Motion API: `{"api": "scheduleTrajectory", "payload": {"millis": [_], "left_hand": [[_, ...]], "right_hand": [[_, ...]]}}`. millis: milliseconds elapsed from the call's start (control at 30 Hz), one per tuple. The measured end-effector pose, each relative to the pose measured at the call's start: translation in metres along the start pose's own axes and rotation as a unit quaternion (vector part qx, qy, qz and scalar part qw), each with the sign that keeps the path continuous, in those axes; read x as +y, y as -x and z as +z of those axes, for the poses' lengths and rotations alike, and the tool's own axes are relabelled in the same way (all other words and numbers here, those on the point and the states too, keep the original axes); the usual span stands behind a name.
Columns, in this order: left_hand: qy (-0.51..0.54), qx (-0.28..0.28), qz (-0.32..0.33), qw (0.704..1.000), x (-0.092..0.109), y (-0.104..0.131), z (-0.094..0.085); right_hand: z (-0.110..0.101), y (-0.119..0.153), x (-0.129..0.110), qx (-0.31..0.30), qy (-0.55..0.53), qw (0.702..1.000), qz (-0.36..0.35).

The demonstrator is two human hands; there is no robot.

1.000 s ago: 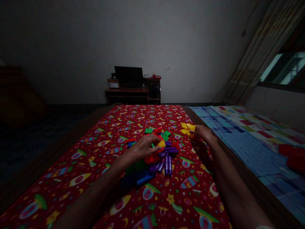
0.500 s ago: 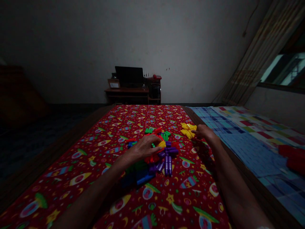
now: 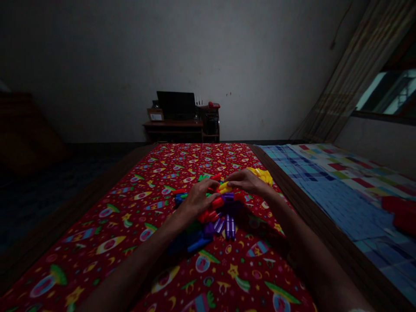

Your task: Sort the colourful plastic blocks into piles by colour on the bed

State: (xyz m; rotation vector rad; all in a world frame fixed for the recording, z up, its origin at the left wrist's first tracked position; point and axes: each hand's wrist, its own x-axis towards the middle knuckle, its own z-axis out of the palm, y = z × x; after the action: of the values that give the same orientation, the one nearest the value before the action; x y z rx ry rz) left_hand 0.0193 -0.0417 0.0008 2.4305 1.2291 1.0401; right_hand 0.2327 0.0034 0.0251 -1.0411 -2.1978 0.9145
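Observation:
A pile of toy blocks in several colours lies on the red patterned cloth (image 3: 107, 242). My left hand (image 3: 196, 199) curves over the pile, thumb and fingers apart, around red blocks (image 3: 209, 216). Whether it touches one is hard to see. My right hand (image 3: 248, 181) reaches in from the right and pinches a yellow block (image 3: 225, 187) just beyond my left fingertips. Purple blocks (image 3: 229, 227) lie at the near side of the pile, with blue blocks (image 3: 199, 244) to their left. Green blocks (image 3: 203, 177) show at the far side. Behind my right hand sits a group of yellow blocks (image 3: 264, 175).
A dark-edged table or bed carries the cloth. To the right lies a checked blue bedspread (image 3: 334, 212) with a red cloth item (image 3: 403, 214). A desk (image 3: 173, 124) with a black monitor (image 3: 176, 103) stands against the far wall. A curtain (image 3: 338, 82) hangs beside the window.
My right hand has moved left from the yellow group to the pile and now pinches a yellow block. The yellow block by my left fingers is now at my right fingertips.

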Motion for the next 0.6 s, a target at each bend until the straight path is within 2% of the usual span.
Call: {"api": "scheduleTrajectory", "payload": {"millis": [67, 167, 233, 333, 467, 533, 600], "left_hand": [[-0.005, 0.001, -0.003, 1.0, -0.002, -0.001, -0.002], [-0.014, 0.001, -0.004, 1.0, -0.005, -0.004, -0.007], [-0.015, 0.004, -0.004, 1.0, -0.009, -0.005, -0.011], [-0.018, 0.004, -0.005, 1.0, -0.016, -0.007, -0.019], [-0.05, 0.012, -0.015, 0.999, -0.034, -0.01, -0.036], [-0.071, 0.022, -0.032, 0.997, -0.048, -0.01, -0.044], [-0.079, 0.038, -0.068, 0.994, -0.066, -0.009, -0.049]], "right_hand": [[-0.02, 0.003, 0.018, 0.084, 0.045, 0.994, 0.056], [-0.053, 0.014, 0.054, 0.216, 0.155, 0.953, 0.143], [-0.067, 0.023, 0.076, 0.255, 0.203, 0.927, 0.188], [-0.074, 0.035, 0.096, 0.254, 0.22, 0.914, 0.227], [-0.072, 0.037, 0.096, 0.248, 0.267, 0.898, 0.246], [-0.068, 0.031, 0.087, 0.281, 0.283, 0.89, 0.222], [-0.057, 0.02, 0.076, 0.309, 0.259, 0.895, 0.189]]}}
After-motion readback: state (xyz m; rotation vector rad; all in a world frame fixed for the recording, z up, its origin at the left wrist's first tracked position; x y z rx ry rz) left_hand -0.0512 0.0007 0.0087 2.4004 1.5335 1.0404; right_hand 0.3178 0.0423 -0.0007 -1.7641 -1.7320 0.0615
